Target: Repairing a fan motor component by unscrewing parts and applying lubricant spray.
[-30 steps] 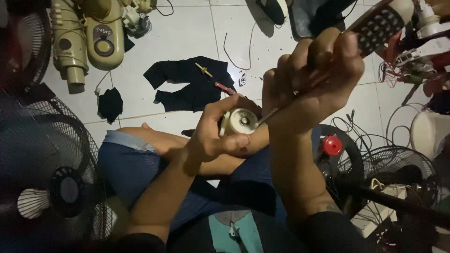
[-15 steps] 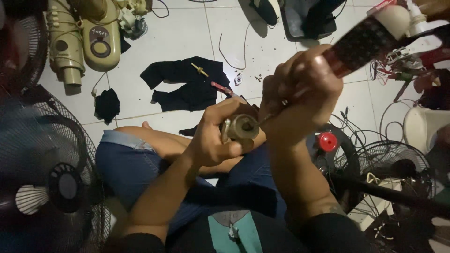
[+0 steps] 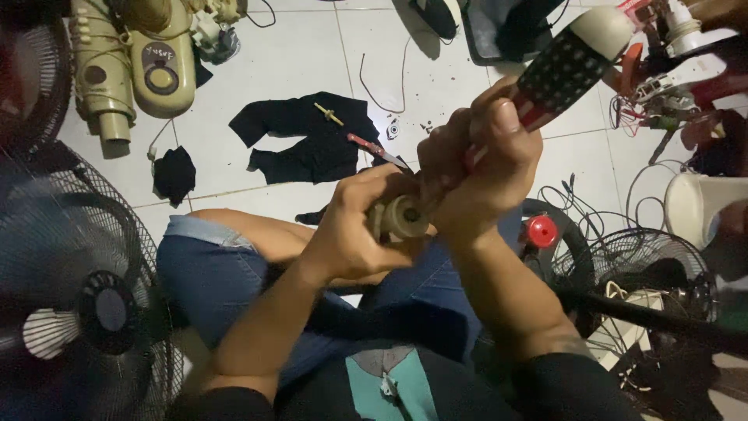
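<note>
The small round metal part (image 3: 401, 217), pale and cylinder-shaped, sits over the person's lap, just above the bent knee in blue denim shorts (image 3: 210, 273), and both hands meet on it. Its round face turns up toward the camera. The left hand (image 3: 354, 234) wraps it from the left with fingers curled tight around its side, so only the face shows. The right hand (image 3: 483, 175) lies just up and to the right of the part, closed in a fist around the screwdriver (image 3: 565, 66). That tool's long axis runs on a slant: its fat patterned handle sticks out up and to the right of the part, and its thin shaft comes down-left into the part's face, though the tip is hidden. Beyond the part, on the tiled floor (image 3: 296, 70), lies a black cloth (image 3: 312, 144).
</note>
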